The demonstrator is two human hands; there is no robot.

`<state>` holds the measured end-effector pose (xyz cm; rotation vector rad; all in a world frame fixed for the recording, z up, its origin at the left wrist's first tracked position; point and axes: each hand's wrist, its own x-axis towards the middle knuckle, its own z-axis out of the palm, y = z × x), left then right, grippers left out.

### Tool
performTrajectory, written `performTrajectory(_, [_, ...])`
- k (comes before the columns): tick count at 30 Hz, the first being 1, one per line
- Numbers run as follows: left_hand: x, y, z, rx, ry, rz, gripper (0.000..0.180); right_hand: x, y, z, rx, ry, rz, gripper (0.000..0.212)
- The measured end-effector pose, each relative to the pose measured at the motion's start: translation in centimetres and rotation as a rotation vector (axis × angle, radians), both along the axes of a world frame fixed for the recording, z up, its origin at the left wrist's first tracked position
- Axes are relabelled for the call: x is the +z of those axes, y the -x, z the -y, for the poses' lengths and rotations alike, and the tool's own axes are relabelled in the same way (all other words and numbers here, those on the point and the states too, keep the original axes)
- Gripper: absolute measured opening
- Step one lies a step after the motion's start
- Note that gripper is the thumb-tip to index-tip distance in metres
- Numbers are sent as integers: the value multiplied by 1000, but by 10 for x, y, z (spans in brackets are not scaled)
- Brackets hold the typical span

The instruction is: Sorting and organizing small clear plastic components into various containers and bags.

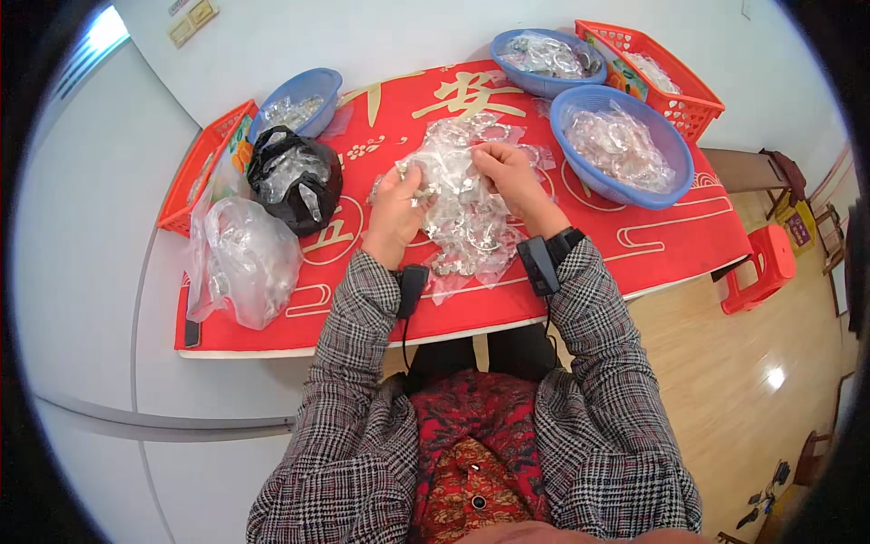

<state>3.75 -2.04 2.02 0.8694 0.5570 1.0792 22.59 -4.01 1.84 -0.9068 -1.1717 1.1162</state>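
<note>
Above the middle of the red-covered table (390,308), my left hand (395,207) pinches the left side of a small clear plastic bag (450,172). The thumb and fingers of my right hand (515,179) grip its right side near the top. Something silvery shows through the bag, too blurred by glare to name. Below and around both hands spreads a pile of small clear bags (471,238) with silvery ring-shaped pieces inside. Where the held bag ends and the pile begins is hard to make out.
On the left stand a white plastic bag (246,272), a black bag (322,195) of clear packets, a blue basket (328,89) and a red basket (178,207). Two blue baskets, a near one (672,188) and a far one (512,76), and a red crate (702,106) line the right. A red stool (768,263) stands beyond.
</note>
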Motion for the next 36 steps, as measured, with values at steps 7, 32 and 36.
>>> performTrajectory(7, [-13,9,1,100,-28,24,12,-2,-3,-2,-82,-16,-37,16])
performTrajectory(32, [-10,2,14,58,-201,-204,19,6,20,14,-2,-108,82,17])
performTrajectory(36, [-19,0,8,92,-227,-117,18,2,30,15,-89,-256,243,16])
